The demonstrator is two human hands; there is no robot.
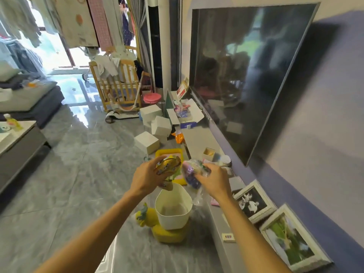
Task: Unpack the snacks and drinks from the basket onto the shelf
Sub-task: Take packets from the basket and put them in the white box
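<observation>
Basket point(173, 219) looks empty. L hand point(145, 179) grips yellow pack point(168, 164), R hand point(214, 183) grips purple pack point(190, 175); these 2 not yet on shelf point(197, 140), prob. last.

1. Yellow packet point(167, 165): printed figures on its face, lettering too blurred to read.
2. Purple packet point(192, 175): print blurred, no word legible.
3. Blue box point(188, 125) on the shelf point(199, 138): pale label, unreadable.
4. Red-and-white box point(181, 91), far end of the shelf: markings too small to read.
5. Small card point(228, 237): coloured marks, no legible text.
</observation>
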